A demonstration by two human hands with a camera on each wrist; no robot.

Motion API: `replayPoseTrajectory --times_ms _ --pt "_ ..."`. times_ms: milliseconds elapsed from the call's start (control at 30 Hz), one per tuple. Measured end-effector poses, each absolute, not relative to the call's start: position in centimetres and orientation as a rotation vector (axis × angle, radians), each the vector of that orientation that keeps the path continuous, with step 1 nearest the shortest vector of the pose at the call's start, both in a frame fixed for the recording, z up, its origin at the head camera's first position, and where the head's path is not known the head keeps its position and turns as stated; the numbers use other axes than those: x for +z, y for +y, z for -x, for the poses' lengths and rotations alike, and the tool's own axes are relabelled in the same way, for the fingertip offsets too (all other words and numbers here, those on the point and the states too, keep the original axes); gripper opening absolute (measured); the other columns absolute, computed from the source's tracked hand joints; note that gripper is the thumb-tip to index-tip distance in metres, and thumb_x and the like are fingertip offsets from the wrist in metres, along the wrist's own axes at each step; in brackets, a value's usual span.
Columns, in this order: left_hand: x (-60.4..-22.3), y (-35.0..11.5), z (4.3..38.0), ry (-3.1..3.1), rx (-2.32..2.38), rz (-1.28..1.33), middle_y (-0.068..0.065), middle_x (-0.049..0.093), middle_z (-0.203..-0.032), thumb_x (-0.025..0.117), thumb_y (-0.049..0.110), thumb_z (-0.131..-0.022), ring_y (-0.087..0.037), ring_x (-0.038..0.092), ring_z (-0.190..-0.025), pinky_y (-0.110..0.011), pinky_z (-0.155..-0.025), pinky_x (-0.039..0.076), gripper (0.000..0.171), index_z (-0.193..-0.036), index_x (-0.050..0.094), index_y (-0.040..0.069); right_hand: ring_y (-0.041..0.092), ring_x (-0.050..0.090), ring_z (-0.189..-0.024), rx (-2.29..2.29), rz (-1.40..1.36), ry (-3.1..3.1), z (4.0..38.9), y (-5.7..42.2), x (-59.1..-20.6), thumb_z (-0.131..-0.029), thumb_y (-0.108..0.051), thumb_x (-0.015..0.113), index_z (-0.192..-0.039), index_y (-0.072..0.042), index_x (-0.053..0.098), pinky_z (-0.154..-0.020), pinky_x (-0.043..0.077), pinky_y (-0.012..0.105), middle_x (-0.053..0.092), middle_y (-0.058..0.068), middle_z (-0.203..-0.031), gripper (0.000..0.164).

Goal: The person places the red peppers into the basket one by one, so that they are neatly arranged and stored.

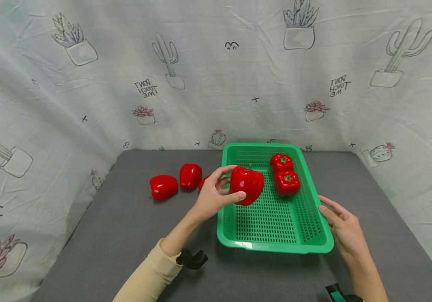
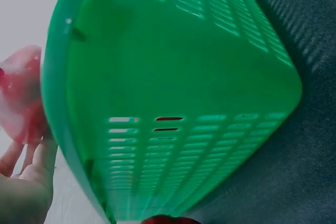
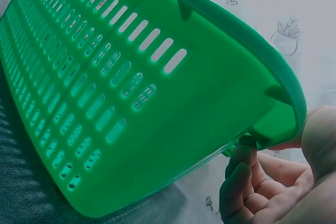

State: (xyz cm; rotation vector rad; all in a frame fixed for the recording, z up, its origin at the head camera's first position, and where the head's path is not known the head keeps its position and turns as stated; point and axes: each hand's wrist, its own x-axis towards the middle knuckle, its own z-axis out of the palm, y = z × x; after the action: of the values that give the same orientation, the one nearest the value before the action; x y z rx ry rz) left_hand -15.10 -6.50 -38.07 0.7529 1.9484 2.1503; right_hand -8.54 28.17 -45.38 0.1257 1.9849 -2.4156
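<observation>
Pepper is over the left part of the basket, clamped in the left grip, thumb opposite fingers. Right grip pinches the basket's rim. Judged: pepper light, firm, slick-skinned, could bruise; best held round its broad sides, as now, clear of the stem. Head view alone gives the inside plainly: two peppers between the grips. Right-wrist view adds fingertips curled beneath the rim; left-wrist view shows the held pepper raised past it.
</observation>
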Motion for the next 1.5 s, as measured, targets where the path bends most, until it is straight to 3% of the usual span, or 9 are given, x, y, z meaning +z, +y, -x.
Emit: replayPoseTrajectory --times_ms 133,333,500,733,1033,1300,1500 --pt "-37.7 -5.8 15.0 1.967 2.116 -0.777 -0.015 0.055 -0.130 0.072 0.002 -0.086 -0.030 0.060 -0.110 -0.044 -0.083 0.056 0.061 -0.141 0.044 -0.002 0.012 0.067 -0.095 -2.408 -0.122 1.989 8.6 28.2 -45.4 -0.099 -0.018 0.062 -0.144 -0.005 0.048 -0.073 0.057 0.028 0.066 0.000 -0.113 0.050" --pt "-39.6 -4.9 16.4 1.926 2.094 -0.774 -0.013 0.053 -0.132 0.071 0.003 -0.087 -0.030 0.060 -0.111 -0.044 -0.082 0.056 0.065 -0.145 0.042 0.003 0.013 0.068 -0.093 -2.406 -0.122 2.007 8.6 28.3 -45.5 -0.099 -0.018 0.062 -0.144 -0.003 0.047 -0.071 0.057 0.029 0.067 0.000 -0.111 0.050" --pt "-39.6 -4.2 16.8 1.893 2.085 -0.768 -0.012 0.052 -0.134 0.075 0.010 -0.087 -0.032 0.062 -0.109 -0.045 -0.081 0.056 0.067 -0.146 0.043 0.009 0.013 0.067 -0.093 -2.414 -0.124 1.996 8.6 28.4 -45.6 -0.099 -0.017 0.062 -0.144 -0.003 0.047 -0.072 0.057 0.028 0.067 0.000 -0.112 0.050" --pt "-38.6 -2.8 17.6 1.958 2.001 -0.752 0.003 0.051 -0.135 0.077 0.008 -0.084 -0.025 0.062 -0.108 -0.042 -0.078 0.057 0.071 -0.145 0.046 0.022 0.012 0.068 -0.093 -2.420 -0.125 1.993 8.6 28.6 -45.7 -0.099 -0.017 0.062 -0.144 -0.004 0.048 -0.071 0.057 0.028 0.067 0.000 -0.112 0.048" --pt "-37.6 -0.3 19.1 2.112 1.843 -0.872 0.009 0.048 -0.134 0.083 0.019 -0.079 -0.016 0.057 -0.112 -0.035 -0.088 0.053 0.072 -0.142 0.048 0.020 0.013 0.068 -0.091 -2.422 -0.124 1.991 8.5 28.8 -45.5 -0.099 -0.017 0.061 -0.142 -0.005 0.050 -0.070 0.057 0.029 0.068 0.000 -0.110 0.046" --pt "-37.2 0.4 19.7 1.995 1.771 -0.860 0.006 0.051 -0.130 0.083 0.012 -0.078 -0.019 0.057 -0.110 -0.033 -0.084 0.055 0.066 -0.135 0.050 0.017 0.013 0.068 -0.092 -2.425 -0.115 1.973 8.8 28.7 -45.5 -0.099 -0.017 0.062 -0.143 -0.003 0.048 -0.071 0.057 0.029 0.067 0.001 -0.112 0.048" --pt "-36.7 -0.1 20.1 2.104 1.634 -0.894 0.009 0.052 -0.129 0.086 0.021 -0.076 -0.018 0.054 -0.112 -0.035 -0.079 0.057 0.069 -0.136 0.050 0.022 0.013 0.067 -0.094 -2.398 -0.105 1.991 9.1 28.6 -45.5 -0.100 -0.018 0.061 -0.145 -0.002 0.046 -0.074 0.057 0.028 0.066 0.001 -0.114 0.050"
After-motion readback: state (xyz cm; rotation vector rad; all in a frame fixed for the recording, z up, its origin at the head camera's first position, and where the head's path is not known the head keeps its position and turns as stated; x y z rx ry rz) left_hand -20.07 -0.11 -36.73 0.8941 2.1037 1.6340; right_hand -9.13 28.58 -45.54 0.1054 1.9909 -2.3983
